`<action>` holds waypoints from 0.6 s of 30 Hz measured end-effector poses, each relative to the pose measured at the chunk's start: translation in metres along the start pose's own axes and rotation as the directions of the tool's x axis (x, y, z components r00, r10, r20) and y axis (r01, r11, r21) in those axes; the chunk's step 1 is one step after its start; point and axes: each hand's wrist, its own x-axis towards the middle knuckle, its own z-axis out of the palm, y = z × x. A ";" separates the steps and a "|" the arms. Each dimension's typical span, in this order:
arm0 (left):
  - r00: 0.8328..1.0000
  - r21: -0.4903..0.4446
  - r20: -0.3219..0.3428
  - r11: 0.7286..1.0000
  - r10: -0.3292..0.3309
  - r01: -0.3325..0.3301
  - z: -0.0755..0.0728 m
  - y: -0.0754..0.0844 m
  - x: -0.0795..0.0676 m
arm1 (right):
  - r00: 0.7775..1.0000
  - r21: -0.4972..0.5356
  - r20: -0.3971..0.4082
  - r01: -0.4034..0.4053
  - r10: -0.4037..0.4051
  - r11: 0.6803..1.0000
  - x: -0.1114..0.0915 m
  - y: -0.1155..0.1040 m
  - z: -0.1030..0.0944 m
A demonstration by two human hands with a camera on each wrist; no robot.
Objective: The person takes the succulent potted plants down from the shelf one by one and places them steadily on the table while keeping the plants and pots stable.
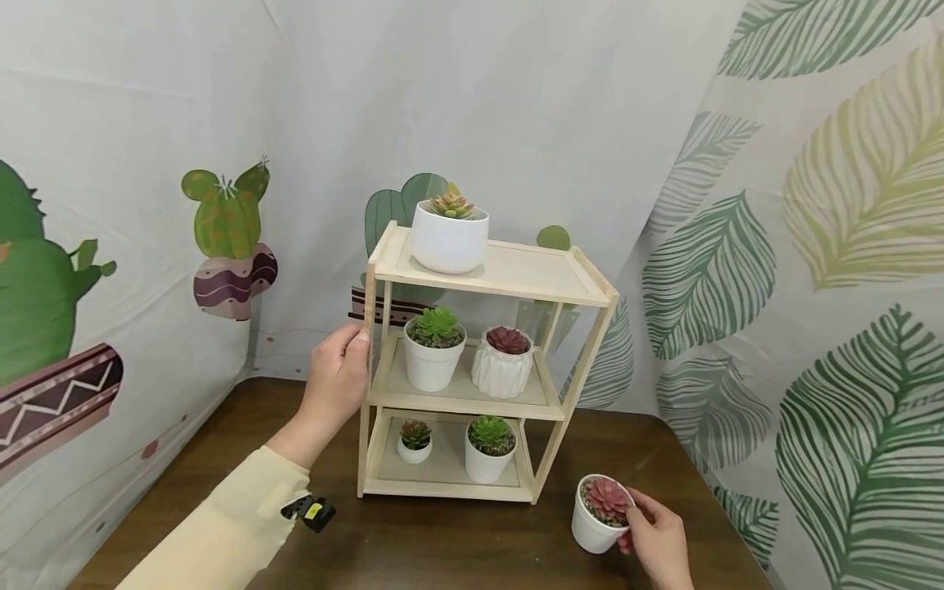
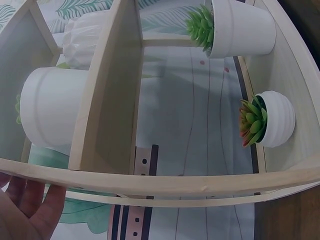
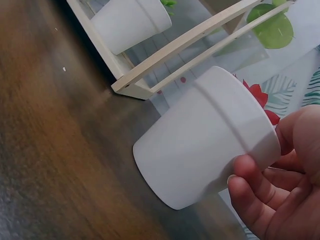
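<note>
My left hand grips the left upright of a pale wooden three-tier shelf, a little above its middle tier. In the left wrist view its fingers lie behind the post. To the right of the shelf, my right hand holds a potted red succulent by the rim, thumb and fingers on either side. Seen from the right wrist, the smooth white pot tapers towards its base, and fingertips press against its side. The pot is over the brown table, near the shelf's lower right corner.
On the top tier stands a wide white pot. The middle tier bears a green succulent and a ribbed pot; below are a tiny pot and another green succulent. Patterned cloth hangs behind the table.
</note>
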 end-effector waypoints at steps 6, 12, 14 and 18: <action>1.000 -0.007 0.001 1.000 -0.004 0.004 0.000 0.001 0.000 | 1.000 0.001 -0.009 0.006 -0.006 1.000 -0.001 0.001 0.000; 1.000 -0.007 0.007 1.000 -0.012 0.012 -0.001 0.001 0.001 | 1.000 0.004 0.018 -0.008 0.008 1.000 -0.002 0.004 -0.001; 1.000 -0.006 0.015 1.000 -0.022 0.022 -0.002 0.001 0.001 | 0.999 0.007 0.031 -0.015 0.014 1.000 -0.004 0.006 -0.001; 0.999 0.000 0.032 0.999 -0.037 0.037 -0.003 0.000 0.000 | 0.999 0.023 0.033 -0.036 0.036 0.999 -0.007 0.007 0.000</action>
